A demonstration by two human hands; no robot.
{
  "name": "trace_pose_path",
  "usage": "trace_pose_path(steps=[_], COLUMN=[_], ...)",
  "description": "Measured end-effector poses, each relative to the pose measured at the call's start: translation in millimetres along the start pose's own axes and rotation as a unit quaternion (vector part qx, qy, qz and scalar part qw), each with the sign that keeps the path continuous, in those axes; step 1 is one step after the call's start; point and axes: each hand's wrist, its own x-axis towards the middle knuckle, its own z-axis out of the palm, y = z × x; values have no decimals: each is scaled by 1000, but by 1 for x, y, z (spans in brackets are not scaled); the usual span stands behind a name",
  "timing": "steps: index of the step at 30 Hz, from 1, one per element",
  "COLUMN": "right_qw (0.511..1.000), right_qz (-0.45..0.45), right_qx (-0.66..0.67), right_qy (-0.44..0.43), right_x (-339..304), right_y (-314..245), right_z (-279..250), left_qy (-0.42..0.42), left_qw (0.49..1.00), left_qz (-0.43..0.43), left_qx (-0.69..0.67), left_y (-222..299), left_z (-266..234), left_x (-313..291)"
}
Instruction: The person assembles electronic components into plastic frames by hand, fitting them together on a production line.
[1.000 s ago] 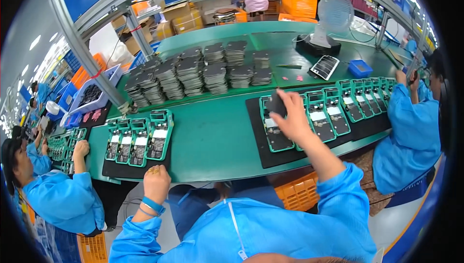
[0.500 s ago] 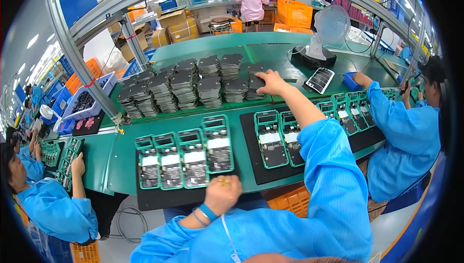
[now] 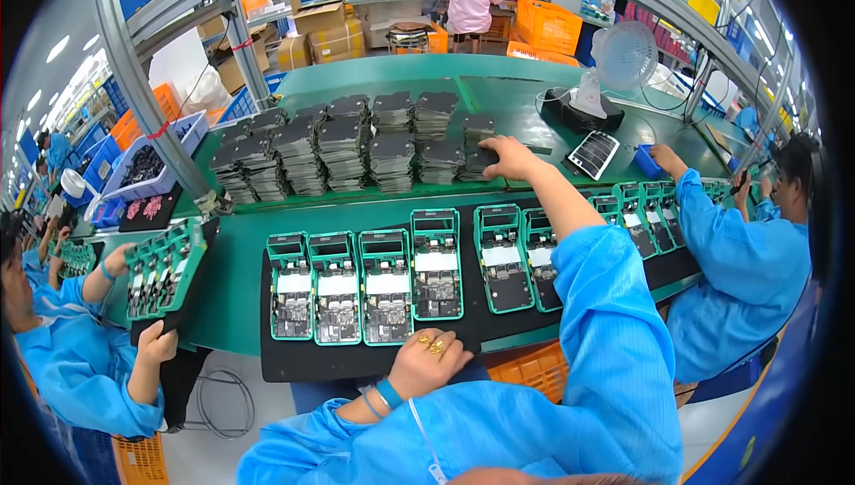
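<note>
My right hand (image 3: 514, 161) reaches across to a low stack of dark flat plates (image 3: 478, 125), fingers and thumb bent around the edge of a dark plate (image 3: 478, 163) at its near end. My left hand (image 3: 429, 364), with gold rings, is curled over the near edge of a black mat (image 3: 334, 363); its fingertips are partly hidden. On that mat, several green frames (image 3: 436, 298) stand in a row, each with a circuit board and a white strip inside. Beside my right forearm, another green frame (image 3: 505, 273) holds a board with a dark plate over its lower part.
Tall stacks of dark plates (image 3: 346, 142) line the bench's far side. A white fan (image 3: 614, 62) stands behind a panel with a white border (image 3: 593, 154). Co-workers sit at my left and right; the left one holds a green tray (image 3: 165, 269). A metal post (image 3: 134, 84) rises at left.
The left mat with its green frames has shifted right, against the neighbouring mat, and my left hand has moved right with it. My right hand stays at the plates. The left co-worker has raised the tray.
</note>
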Motion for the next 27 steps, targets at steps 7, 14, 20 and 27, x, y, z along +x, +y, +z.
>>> trace_pose_path(steps=[7, 14, 20, 27], right_qw=[993, 942, 947, 934], right_qz=[9, -287, -263, -313], right_qx=[61, 169, 177, 172], right_qy=[99, -40, -40, -8], right_x=[-61, -207, -252, -264], right_y=[-29, -185, -217, -202], right_z=[-45, -13, 27, 44], left_qy=[47, 5, 13, 48], left_qw=[962, 314, 229, 255], left_qz=[-152, -365, -379, -464], left_qx=[-223, -877, -896, -847], left_y=[-5, -5, 8, 10], left_z=[-18, -31, -47, -48], left_x=[-10, -18, -47, -56])
